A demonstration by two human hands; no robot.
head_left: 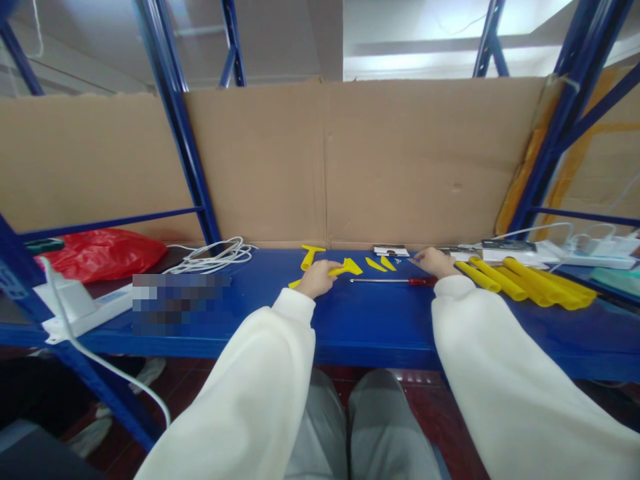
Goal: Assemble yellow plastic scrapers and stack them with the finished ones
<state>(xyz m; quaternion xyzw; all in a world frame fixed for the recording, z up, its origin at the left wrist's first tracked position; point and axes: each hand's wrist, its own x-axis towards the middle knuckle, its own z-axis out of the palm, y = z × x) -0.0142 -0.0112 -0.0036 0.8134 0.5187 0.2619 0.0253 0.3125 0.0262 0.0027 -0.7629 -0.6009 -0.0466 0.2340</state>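
My left hand is closed around the handle of a yellow plastic scraper, whose flared head points right. My right hand has its fingers pinched together at a thin flat piece too small to make out. Just below that hand lies a screwdriver with a red handle and a long metal shaft. Between my hands are a yellow triangular piece, another small yellow piece and tiny screws. Behind my left hand rests a yellow T-shaped handle.
Several yellow tubes lie right of my right hand. A black-and-white packet sits against the cardboard wall. At left are coiled white cable, a power strip and a red bag. Blue rack posts flank the blue shelf.
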